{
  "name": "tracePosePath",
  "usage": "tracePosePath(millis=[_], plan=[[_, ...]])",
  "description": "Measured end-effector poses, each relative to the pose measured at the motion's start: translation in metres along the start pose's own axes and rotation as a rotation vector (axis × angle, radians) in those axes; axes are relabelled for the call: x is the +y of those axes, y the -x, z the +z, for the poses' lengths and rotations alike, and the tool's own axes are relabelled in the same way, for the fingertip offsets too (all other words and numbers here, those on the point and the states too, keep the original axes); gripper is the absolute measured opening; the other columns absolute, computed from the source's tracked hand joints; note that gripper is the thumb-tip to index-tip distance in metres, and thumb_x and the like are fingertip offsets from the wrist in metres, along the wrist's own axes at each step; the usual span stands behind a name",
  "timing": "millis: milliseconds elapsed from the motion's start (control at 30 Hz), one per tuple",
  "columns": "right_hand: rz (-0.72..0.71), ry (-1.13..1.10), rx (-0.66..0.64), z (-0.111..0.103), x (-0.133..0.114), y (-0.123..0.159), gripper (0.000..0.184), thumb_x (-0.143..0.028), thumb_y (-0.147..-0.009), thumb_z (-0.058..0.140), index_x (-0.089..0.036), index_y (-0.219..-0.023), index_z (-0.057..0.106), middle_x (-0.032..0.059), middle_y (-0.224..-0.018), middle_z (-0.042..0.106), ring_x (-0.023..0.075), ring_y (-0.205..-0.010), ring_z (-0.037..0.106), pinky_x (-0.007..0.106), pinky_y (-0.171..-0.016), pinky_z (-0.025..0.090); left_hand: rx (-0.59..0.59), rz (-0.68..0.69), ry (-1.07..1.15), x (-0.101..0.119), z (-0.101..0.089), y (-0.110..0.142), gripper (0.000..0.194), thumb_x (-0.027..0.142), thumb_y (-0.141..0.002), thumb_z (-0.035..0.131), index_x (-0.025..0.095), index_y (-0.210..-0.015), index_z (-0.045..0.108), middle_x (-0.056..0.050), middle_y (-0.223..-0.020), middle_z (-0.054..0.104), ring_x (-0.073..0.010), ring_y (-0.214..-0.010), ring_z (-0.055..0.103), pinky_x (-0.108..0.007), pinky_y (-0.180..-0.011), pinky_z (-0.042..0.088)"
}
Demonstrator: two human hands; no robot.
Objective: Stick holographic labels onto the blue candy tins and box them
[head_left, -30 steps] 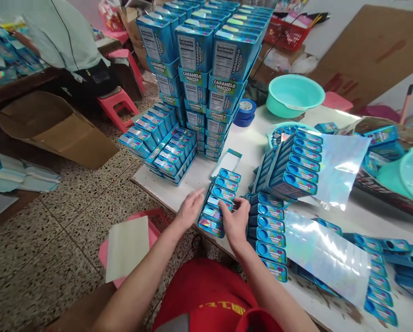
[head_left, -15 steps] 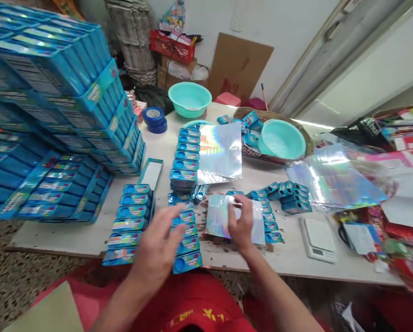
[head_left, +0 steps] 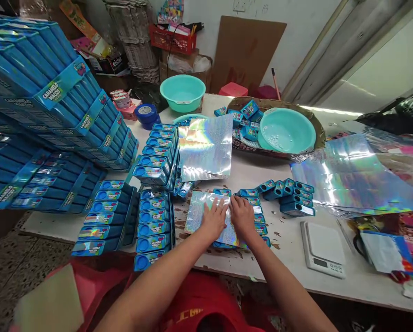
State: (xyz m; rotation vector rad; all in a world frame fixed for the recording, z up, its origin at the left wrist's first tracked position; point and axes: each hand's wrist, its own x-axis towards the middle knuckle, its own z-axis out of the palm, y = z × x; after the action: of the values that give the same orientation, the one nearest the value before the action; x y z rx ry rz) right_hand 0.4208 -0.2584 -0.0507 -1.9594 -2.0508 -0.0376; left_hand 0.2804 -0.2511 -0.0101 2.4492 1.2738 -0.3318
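Left hand (head_left: 214,220) onto sheet (head_left: 195,213) over boxes (head_left: 222,192)

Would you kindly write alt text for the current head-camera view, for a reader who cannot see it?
A person's left hand lies on a shiny iridescent sheet over small blue boxes, with the right hand at its right side. Tall stacks of blue packs stand at left; a white scale sits at right on the worn white table.
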Motion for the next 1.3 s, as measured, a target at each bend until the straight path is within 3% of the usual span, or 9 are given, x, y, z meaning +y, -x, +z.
tracePosePath(millis=[200, 367, 500, 600, 767, 900, 1100, 1200, 1300], plan=[[0.006, -0.162, 0.041, -0.008, 0.005, -0.004, 0.02, -0.026, -0.09, 0.046, -0.02, -0.084, 0.064, 0.0107, -0.098, 0.069, 0.025, -0.091, 0.056, 0.037, -0.079, 0.04, 0.01, -0.009, -0.008, 0.003, -0.001, 0.002, 0.069, 0.042, -0.087, 0.055, 0.024, -0.148, 0.027, -0.008, -0.157, 0.017, -0.032, -0.144, 0.012, -0.064, -0.111, 0.017], [0.172, -0.553, 0.005, -0.055, 0.004, -0.008, 0.023, -0.038, -0.089, 0.047, -0.021, -0.077, 0.056, 0.0038, -0.07, 0.066, 0.0199, -0.071, 0.06, 0.034, -0.072, 0.045, -0.009, -0.006, 0.142, 0.001, -0.008, 0.003, 0.069, 0.033, -0.086, 0.058, 0.021, -0.147, 0.029, -0.01, -0.157, 0.016, -0.0312, -0.145, 0.008, -0.066, -0.112, 0.006], [0.35, -0.888, 0.053, -0.112, -0.013, -0.01, 0.025, -0.045, -0.081, 0.06, -0.021, -0.078, 0.056, 0.0007, -0.067, 0.065, 0.0179, -0.067, 0.063, 0.033, -0.07, 0.049, 0.0, -0.05, 0.665, -0.006, -0.039, 0.017, 0.084, 0.032, -0.078, 0.067, 0.021, -0.148, 0.022, -0.014, -0.155, 0.024, -0.0311, -0.144, 0.015, -0.061, -0.113, 0.012], [0.419, -1.072, 0.066, -0.142, -0.039, -0.012, 0.028, -0.046, -0.074, 0.068, -0.02, -0.076, 0.058, 0.0005, -0.068, 0.065, 0.0168, -0.066, 0.064, 0.03, -0.066, 0.05, 0.095, 0.087, 1.254, -0.009, -0.066, 0.037, 0.089, 0.042, -0.072, 0.071, 0.026, -0.147, 0.024, -0.011, -0.152, 0.031, -0.0281, -0.136, 0.034, -0.048, -0.11, 0.03], [0.447, -1.187, 0.094, -0.142, -0.096, -0.007, 0.026, -0.043, -0.071, 0.073, -0.019, -0.076, 0.063, 0.0004, -0.07, 0.066, 0.0145, -0.067, 0.062, 0.028, -0.066, 0.05, 0.338, 0.027, 1.659, -0.022, -0.082, 0.083, 0.031, 0.042, -0.075, 0.065, 0.014, -0.086, 0.064, -0.004, -0.08, 0.065, -0.0158, -0.078, 0.06, -0.03, -0.077, 0.047], [0.512, -1.23, 0.114, -0.116, -0.167, -0.001, 0.028, -0.042, -0.064, 0.078, -0.018, -0.074, 0.067, 0.0035, -0.083, 0.069, 0.0173, -0.078, 0.063, 0.032, -0.073, 0.05, 0.492, -0.128, 1.42, -0.073, -0.085, 0.144, 0.022, 0.036, -0.078, 0.059, 0.015, -0.07, 0.061, 0.003, -0.062, 0.054, -0.01, -0.062, 0.049, -0.023, -0.064, 0.039], [0.533, -1.49, -0.337, -0.098, -0.285, -0.002, 0.066, -0.051, -0.066, 0.074, -0.024, -0.122, 0.051, 0.0048, -0.099, 0.068, 0.0169, -0.074, 0.066, 0.034, -0.068, 0.056, 0.514, -0.393, 1.136, -0.186, -0.099, 0.256, 0.023, 0.036, -0.079, 0.053, 0.016, -0.07, 0.06, 0.004, -0.061, 0.052, -0.0101, -0.061, 0.046, -0.022, -0.059, 0.035], [0.442, -1.443, -0.516, -0.089, -0.319, -0.013, 0.079, -0.058, -0.062, 0.074, -0.025, -0.128, 0.046, 0.01, -0.119, 0.059, 0.0159, -0.075, 0.065, 0.034, -0.063, 0.057, 0.441, -0.4, 1.059, -0.23, -0.101, 0.282, 0.024, 0.037, -0.078, 0.05, 0.016, -0.071, 0.06, 0.004, -0.061, 0.052, -0.0105, -0.06, 0.046, -0.022, -0.057, 0.035], [0.376, -1.347, -0.695, -0.075, -0.343, -0.025, 0.073, -0.057, -0.053, 0.078, -0.022, -0.113, 0.057, 0.0063, -0.104, 0.062, 0.0129, -0.065, 0.06, 0.027, -0.052, 0.052, 0.378, -0.36, 0.996, -0.257, -0.096, 0.289, 0.024, 0.037, -0.077, 0.05, 0.016, -0.072, 0.06, 0.004, -0.062, 0.054, -0.0113, -0.061, 0.047, -0.021, -0.057, 0.034]])
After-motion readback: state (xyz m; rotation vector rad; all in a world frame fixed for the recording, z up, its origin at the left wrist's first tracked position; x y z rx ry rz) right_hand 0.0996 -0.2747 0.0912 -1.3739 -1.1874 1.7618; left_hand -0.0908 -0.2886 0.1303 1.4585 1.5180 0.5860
